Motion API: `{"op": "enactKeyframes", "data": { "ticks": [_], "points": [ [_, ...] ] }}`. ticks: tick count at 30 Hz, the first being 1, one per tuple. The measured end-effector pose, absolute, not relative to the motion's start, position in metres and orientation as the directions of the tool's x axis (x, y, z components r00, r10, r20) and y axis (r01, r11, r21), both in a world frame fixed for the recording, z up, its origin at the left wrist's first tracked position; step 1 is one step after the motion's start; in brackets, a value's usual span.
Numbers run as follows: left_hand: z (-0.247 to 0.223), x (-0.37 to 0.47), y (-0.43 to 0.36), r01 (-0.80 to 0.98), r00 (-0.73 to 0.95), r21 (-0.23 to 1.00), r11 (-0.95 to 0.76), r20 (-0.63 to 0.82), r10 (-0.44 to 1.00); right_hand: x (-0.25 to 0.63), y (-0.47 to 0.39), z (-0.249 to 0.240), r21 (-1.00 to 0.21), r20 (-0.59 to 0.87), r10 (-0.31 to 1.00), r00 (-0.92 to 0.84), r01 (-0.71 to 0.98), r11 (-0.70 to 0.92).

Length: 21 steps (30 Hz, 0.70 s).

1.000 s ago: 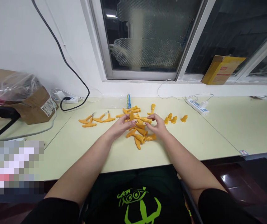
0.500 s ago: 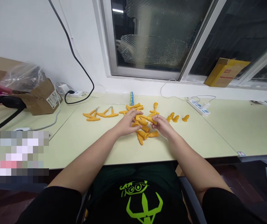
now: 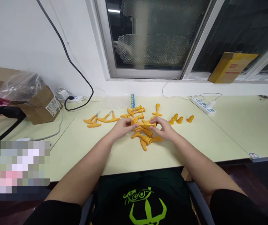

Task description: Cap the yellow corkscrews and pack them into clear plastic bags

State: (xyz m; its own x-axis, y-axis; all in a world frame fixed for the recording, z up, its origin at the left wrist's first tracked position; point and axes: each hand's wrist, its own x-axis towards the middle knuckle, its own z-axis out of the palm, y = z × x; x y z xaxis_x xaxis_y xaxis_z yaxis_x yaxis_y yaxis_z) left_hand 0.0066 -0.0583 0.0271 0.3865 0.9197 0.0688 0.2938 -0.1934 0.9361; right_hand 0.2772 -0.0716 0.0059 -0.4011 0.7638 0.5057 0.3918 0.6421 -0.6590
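Between my hands is a yellow corkscrew (image 3: pixel 140 124) with a T-shaped handle, lying level above the pile. My left hand (image 3: pixel 122 127) closes its fingers on the handle end. My right hand (image 3: pixel 163 127) pinches the yellow ribbed sheath (image 3: pixel 151 124) at the other end. Whether the spiral is inside the sheath is hidden. Beneath and around lie several more yellow corkscrews (image 3: pixel 144 144), many with sheaths on. To the left are several corkscrews (image 3: pixel 94 124) with bare metal spirals. Several loose sheaths (image 3: pixel 180 120) stand to the right.
A clear plastic bag (image 3: pixel 118 100) lies behind the pile by the wall. Power strips sit at back right (image 3: pixel 203 106) and back left (image 3: pixel 76 99). A cardboard box (image 3: pixel 40 104) is on the left of the pale table (image 3: pixel 218 140).
My left hand has gone from spread fingers to closed on the corkscrew's handle. The corkscrew and sheath now lie level between both hands. The camera view has shifted slightly.
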Motion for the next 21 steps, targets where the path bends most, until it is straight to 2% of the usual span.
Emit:
{"op": "enactKeyframes", "data": {
  "ticks": [2,5,8,11,14,16,18,21],
  "points": [
    [0.032,0.004,-0.063,0.220,0.388,0.975,0.019,-0.105,0.916,0.278,-0.074,0.009,-0.487,0.595,0.637,-0.491,0.410,0.771],
    [0.036,-0.005,-0.073,0.086,0.378,0.975,0.207,-0.224,0.898,0.282,-0.077,0.013,-0.336,0.652,0.560,-0.512,0.467,0.818],
    [0.036,-0.025,-0.085,0.006,0.285,0.974,0.226,-0.219,0.933,0.298,-0.079,0.012,-0.306,0.662,0.615,-0.429,0.595,0.743],
    [0.033,-0.058,-0.103,0.017,0.139,0.987,0.159,-0.160,0.977,0.325,-0.081,0.006,-0.399,0.571,0.758,-0.314,0.701,0.591],
    [0.026,-0.100,-0.126,0.153,-0.039,0.985,0.085,-0.080,0.996,0.353,-0.085,-0.007,-0.485,0.428,0.870,-0.245,0.750,0.450],
    [0.019,-0.127,-0.142,0.329,-0.163,0.941,0.076,-0.023,0.986,0.369,-0.090,-0.016,-0.509,0.375,0.902,-0.214,0.766,0.393],
    [0.011,-0.151,-0.157,0.521,-0.284,0.846,0.115,0.045,0.958,0.379,-0.095,-0.024,-0.533,0.337,0.925,-0.174,0.775,0.339],
    [-0.002,-0.176,-0.174,0.801,-0.351,0.577,0.160,0.237,0.906,0.388,-0.100,-0.034,-0.545,0.265,0.962,-0.066,0.813,0.206]
  ]
}}
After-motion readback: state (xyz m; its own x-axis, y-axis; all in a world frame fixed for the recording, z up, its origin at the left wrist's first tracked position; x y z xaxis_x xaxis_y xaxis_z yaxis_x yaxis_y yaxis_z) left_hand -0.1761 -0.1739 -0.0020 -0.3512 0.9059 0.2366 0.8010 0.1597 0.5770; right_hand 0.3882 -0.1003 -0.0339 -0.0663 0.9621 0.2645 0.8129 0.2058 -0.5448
